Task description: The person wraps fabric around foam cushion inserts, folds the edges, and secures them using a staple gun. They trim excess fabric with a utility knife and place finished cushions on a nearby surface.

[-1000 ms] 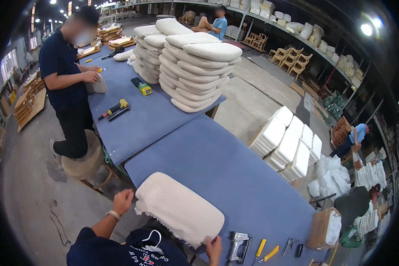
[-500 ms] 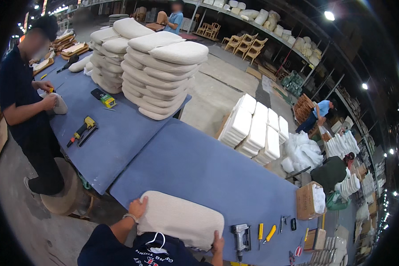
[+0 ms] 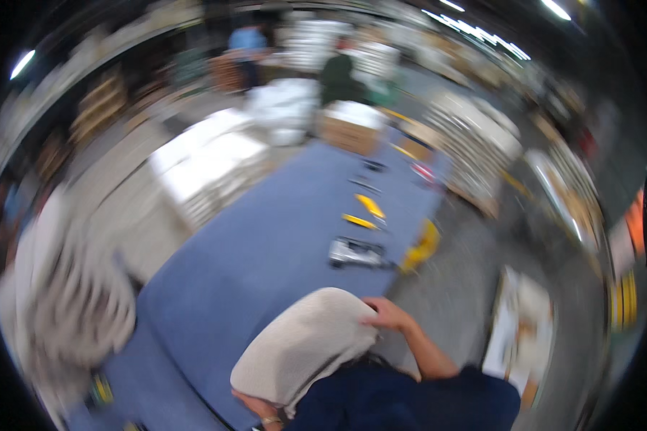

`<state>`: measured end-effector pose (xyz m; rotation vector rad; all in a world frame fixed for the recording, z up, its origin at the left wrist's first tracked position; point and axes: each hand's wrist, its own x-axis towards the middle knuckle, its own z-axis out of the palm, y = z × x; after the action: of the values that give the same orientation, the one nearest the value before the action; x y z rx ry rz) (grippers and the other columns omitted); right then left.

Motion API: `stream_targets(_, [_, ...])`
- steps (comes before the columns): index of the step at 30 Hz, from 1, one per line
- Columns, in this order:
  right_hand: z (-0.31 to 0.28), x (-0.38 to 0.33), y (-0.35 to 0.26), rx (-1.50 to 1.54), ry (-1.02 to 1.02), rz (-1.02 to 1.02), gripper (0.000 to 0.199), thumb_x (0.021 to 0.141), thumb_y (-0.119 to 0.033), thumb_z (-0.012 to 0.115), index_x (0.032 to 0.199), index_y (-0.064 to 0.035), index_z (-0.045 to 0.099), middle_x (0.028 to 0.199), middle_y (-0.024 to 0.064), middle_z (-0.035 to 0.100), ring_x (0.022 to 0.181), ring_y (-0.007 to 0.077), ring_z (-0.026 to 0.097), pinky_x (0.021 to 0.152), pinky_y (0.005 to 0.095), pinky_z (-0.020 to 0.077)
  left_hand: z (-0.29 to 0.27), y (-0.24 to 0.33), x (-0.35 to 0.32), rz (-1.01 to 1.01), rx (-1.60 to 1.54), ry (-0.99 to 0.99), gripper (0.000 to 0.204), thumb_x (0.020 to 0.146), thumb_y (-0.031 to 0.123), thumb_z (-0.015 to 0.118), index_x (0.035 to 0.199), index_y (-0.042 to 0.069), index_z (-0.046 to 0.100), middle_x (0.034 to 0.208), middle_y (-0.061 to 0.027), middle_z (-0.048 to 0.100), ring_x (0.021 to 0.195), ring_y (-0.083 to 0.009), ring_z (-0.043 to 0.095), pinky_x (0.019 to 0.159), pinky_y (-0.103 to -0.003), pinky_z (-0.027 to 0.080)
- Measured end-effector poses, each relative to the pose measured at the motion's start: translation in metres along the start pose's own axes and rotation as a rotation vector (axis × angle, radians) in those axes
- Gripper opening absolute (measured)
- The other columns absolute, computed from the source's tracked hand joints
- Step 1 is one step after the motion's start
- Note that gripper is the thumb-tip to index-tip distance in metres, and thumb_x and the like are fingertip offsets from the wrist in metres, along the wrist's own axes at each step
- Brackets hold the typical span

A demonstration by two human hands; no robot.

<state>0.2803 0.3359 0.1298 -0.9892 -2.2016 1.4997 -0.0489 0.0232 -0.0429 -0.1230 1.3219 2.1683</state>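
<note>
A beige fabric-covered cushion [image 3: 302, 345] lies at the near edge of the blue-topped table, against my body. At its lower left end my left hand [image 3: 255, 407] grips it, the fingers partly hidden under the edge. My right hand [image 3: 387, 314] holds the other end, thumb and fingers around the corner. Just beyond the cushion is a silver staple gun [image 3: 354, 252]. Past it lie a yellow-handled tool [image 3: 359, 221] and a second yellow tool [image 3: 371, 206], both blurred by motion.
A cardboard box [image 3: 349, 135] with white stuff stands at the table's [image 3: 237, 251] far end. Left of the table are white padded stacks [image 3: 208, 154]; a tall pile of beige cushions [image 3: 79, 302] rises at far left. A blue-shirted person [image 3: 248, 42] is in the background.
The whole view has swung to the right, so the tools and box now appear near the middle and the cushion pile at far left. Both hands still hold the cushion.
</note>
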Motion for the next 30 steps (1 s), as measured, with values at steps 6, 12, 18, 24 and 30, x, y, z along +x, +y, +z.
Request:
stream_targets(6, [0.001,-0.061,0.038,0.124,0.518,0.321,0.07,0.09,-0.054,0.072,0.138,-0.0032,0.061,0.129,0.0169,0.069,0.118,0.0269,0.065,0.102,0.038,0.0496,0.111,0.03,0.022,-0.069,0.77,-0.09,0.086,0.104,0.066,0.036,0.14,-0.01,0.054,0.14,-0.024,0.059,0.124,-0.0358,0.06,0.104,-0.046,0.048])
stream_targets(12, [0.047,-0.145,0.086,0.456,0.944,0.483,0.064,0.09,-0.053,0.074,0.132,-0.0045,0.067,0.12,0.0157,0.073,0.108,0.0248,0.07,0.097,0.0373,0.0526,0.218,0.058,0.021,0.049,1.046,-0.55,0.068,0.106,0.055,0.048,0.124,-0.009,0.062,0.114,-0.0173,0.069,0.098,-0.0248,0.064,0.087,-0.04,0.052])
stream_targets(18, [0.018,-0.177,0.144,0.907,1.118,0.565,0.062,0.093,-0.053,0.072,0.133,-0.0055,0.067,0.12,0.0118,0.073,0.105,0.022,0.069,0.094,0.0359,0.0528,0.35,0.027,0.017,0.164,1.299,-1.014,0.05,0.103,0.043,0.061,0.114,-0.006,0.064,0.1,-0.0104,0.069,0.088,-0.0169,0.059,0.08,-0.034,0.049])
stream_targets(24, [-0.075,-0.225,0.192,0.956,1.238,0.552,0.064,0.092,-0.05,0.074,0.136,-0.0047,0.065,0.125,0.0115,0.071,0.112,0.023,0.067,0.095,0.037,0.0532,0.469,-0.074,-0.046,-0.01,1.146,-1.208,0.048,0.1,0.037,0.066,0.125,-0.003,0.061,0.115,-0.0121,0.068,0.099,-0.0205,0.063,0.089,-0.036,0.05])
stream_targets(30, [-0.116,-0.359,0.184,1.094,1.374,0.506,0.065,0.091,-0.04,0.078,0.141,-0.0028,0.058,0.127,0.013,0.069,0.117,0.0224,0.065,0.096,0.0383,0.0545,0.567,-0.215,-0.141,-0.208,1.244,-1.533,0.056,0.099,0.035,0.067,0.135,-0.007,0.056,0.127,-0.0159,0.066,0.109,-0.0252,0.063,0.099,-0.037,0.048])
